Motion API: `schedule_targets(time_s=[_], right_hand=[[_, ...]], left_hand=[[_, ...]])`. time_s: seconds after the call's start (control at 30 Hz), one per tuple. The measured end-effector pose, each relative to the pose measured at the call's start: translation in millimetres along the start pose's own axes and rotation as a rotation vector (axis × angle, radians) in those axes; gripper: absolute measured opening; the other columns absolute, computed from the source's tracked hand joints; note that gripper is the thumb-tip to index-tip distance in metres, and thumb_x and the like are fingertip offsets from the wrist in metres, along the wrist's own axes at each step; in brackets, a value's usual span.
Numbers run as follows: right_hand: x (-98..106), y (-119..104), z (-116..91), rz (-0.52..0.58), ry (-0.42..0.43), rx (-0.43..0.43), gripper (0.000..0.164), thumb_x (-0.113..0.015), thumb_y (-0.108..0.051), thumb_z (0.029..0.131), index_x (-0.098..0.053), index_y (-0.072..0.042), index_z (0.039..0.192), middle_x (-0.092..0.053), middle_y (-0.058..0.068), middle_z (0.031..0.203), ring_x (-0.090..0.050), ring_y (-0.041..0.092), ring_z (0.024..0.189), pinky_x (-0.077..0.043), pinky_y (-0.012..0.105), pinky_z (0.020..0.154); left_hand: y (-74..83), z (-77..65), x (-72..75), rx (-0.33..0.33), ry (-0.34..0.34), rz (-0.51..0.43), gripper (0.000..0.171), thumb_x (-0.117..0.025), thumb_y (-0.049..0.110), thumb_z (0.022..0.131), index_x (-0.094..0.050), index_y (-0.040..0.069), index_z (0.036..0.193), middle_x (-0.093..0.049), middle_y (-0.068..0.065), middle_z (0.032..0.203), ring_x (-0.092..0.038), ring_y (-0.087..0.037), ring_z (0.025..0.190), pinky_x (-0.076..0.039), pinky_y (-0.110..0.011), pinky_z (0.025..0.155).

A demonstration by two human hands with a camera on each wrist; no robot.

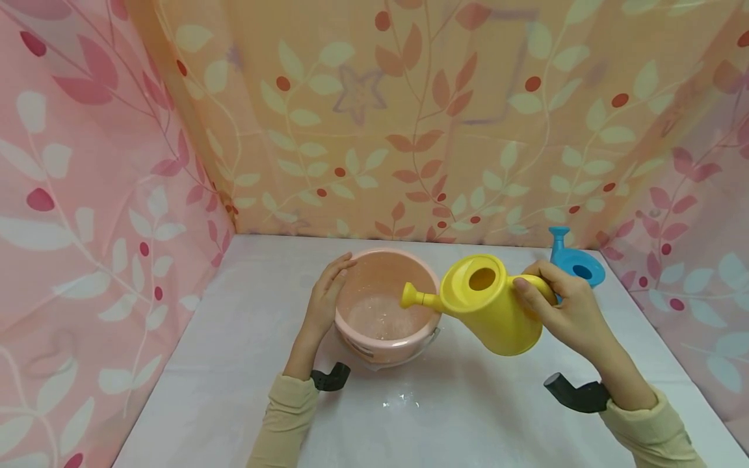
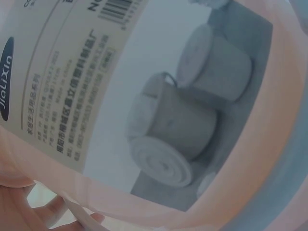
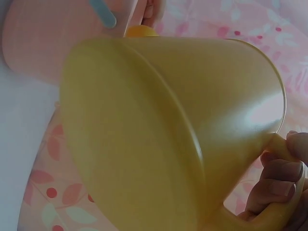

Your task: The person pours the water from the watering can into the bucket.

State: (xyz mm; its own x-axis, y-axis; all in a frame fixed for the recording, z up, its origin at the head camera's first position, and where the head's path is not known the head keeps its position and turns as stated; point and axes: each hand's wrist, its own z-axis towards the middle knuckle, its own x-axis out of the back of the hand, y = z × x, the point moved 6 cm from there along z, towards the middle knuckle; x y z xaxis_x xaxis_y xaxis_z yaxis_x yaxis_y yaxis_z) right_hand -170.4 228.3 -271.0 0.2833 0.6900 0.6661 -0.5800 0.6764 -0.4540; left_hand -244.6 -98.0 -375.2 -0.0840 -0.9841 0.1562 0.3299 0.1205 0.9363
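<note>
A yellow watering can [image 1: 497, 312] is tilted, with its spout reaching over the right rim of a pink bucket [image 1: 389, 348]. My right hand [image 1: 570, 312] grips the can's handle, fingers curled round it in the right wrist view. On the bucket's left side, my left hand [image 1: 324, 296] touches the rim with fairly straight fingers. Shiny spots show inside the bucket; how much water it holds I cannot tell. A printed label [image 2: 168, 110] on the bucket fills most of the left wrist view, with some fingers at the bottom left corner.
Behind my right hand stands a blue watering can [image 1: 579, 263], near the table's back right corner. Some wet spots [image 1: 400, 400] glisten on the white table [image 1: 210, 377] in front of the bucket. Flower-patterned cloth [image 1: 363, 130] hangs at the back and both sides.
</note>
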Motion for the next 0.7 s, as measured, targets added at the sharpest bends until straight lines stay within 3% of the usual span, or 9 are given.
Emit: schedule_targets(time_s=[0.7], right_hand=[[-1.0, -5.8, 5.8, -0.018, -0.03, 0.033, 0.016, -0.069, -0.002, 0.08, -0.058, -0.014, 0.086, -0.047, -0.012, 0.062, -0.041, 0.001, 0.053, -0.038, 0.014, 0.046]], left_hand=[[0.6, -0.1, -0.3, 0.004, 0.005, 0.015, 0.035, -0.037, 0.014, 0.1, -0.052, -0.005, 0.125, -0.038, -0.017, 0.144, -0.029, -0.029, 0.136, -0.024, -0.046, 0.111]])
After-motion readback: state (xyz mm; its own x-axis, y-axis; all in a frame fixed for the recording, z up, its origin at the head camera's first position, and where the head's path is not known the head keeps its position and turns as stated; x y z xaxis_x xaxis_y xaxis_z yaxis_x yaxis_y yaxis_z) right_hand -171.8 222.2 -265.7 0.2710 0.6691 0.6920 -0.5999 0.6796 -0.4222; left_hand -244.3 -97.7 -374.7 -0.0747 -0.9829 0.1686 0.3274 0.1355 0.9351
